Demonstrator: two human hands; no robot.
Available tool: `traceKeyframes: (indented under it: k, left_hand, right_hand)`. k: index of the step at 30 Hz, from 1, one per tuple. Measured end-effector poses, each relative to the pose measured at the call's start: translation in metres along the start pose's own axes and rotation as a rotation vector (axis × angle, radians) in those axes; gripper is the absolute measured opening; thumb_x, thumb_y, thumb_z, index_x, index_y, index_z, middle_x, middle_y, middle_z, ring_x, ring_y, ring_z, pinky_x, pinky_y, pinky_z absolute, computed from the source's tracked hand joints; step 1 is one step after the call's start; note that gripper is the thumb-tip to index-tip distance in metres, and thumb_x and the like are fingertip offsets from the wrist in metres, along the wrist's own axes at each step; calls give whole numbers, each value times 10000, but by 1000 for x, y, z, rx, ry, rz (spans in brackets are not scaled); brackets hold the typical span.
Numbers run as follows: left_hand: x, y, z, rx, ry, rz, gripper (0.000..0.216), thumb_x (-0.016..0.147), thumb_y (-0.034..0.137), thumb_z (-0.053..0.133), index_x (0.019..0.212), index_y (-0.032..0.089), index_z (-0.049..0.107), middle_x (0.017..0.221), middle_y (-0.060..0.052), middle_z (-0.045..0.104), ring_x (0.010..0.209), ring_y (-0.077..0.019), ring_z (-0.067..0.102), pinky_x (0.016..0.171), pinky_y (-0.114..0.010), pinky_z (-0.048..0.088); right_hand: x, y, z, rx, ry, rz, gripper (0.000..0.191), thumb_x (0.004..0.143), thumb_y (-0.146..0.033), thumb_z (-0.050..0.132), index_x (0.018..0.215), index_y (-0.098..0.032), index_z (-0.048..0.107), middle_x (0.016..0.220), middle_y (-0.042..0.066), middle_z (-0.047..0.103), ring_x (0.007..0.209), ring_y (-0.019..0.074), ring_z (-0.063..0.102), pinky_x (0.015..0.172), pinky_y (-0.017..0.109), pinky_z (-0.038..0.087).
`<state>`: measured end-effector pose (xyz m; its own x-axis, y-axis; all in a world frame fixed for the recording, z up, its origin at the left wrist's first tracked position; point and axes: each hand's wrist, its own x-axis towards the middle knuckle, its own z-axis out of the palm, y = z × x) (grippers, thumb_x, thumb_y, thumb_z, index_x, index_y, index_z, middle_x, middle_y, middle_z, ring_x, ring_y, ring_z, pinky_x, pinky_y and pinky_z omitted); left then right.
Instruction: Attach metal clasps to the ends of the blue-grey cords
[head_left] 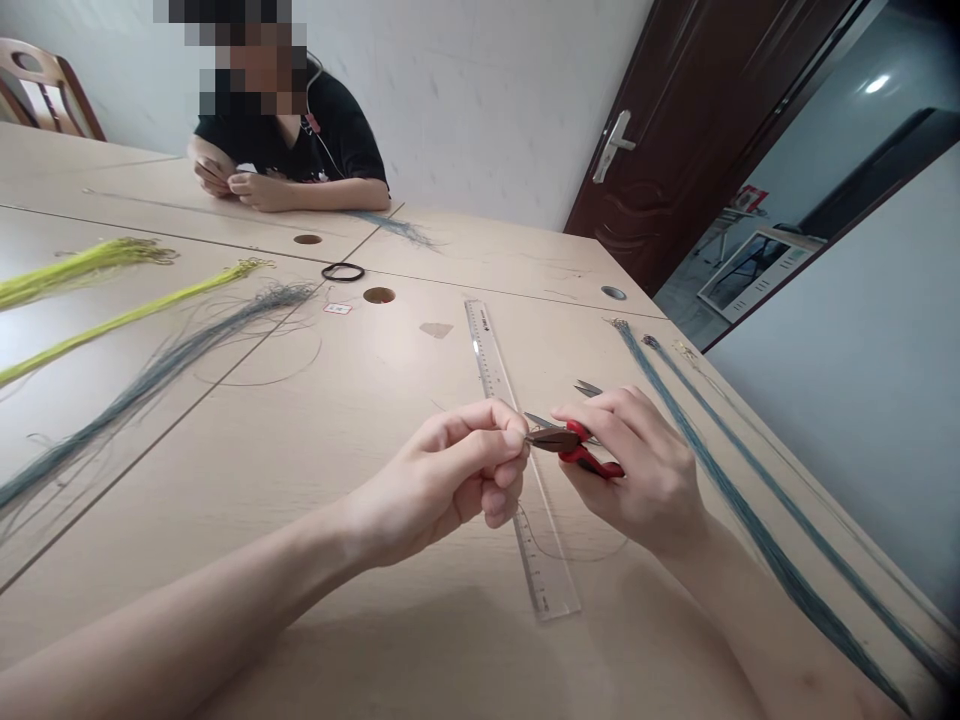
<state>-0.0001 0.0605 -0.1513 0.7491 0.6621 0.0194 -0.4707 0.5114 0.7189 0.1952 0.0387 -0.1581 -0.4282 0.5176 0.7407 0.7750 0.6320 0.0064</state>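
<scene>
My left hand (469, 455) is closed, thumb and forefinger pinching the end of a thin cord (559, 556). The cord trails from below that hand across the ruler in a loose curve. My right hand (637, 465) grips red-handled pliers (553, 440), their jaw tips touching the pinch of my left fingers. What lies exactly in the jaws is too small to make out. Under both hands lies a clear plastic ruler (491, 362). Dark pointed blades (589, 388) show behind my right hand, the rest of that tool hidden.
Bundles of blue-grey cord (720, 490) run along the right edge. Yellow cords (112, 322) and another grey bundle (172, 375) lie left. A black band (343, 272) and a table hole (379, 296) are further back. Across the table sits a person (345, 130) with hands together.
</scene>
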Motion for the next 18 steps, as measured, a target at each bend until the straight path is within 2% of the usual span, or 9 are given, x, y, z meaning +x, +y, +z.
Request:
traceKeyframes:
  k: [18]
  left_hand:
    - [-1,0,-1,7,-8,6,163,846,140,543,685,114,547,567,30,456,466,-27,436,471,-132,388]
  right_hand:
    - [-1,-2,-2,24,-38,23,94,803,-107,586,883,-152,566,738,50,586,684,151,462,636,286,426]
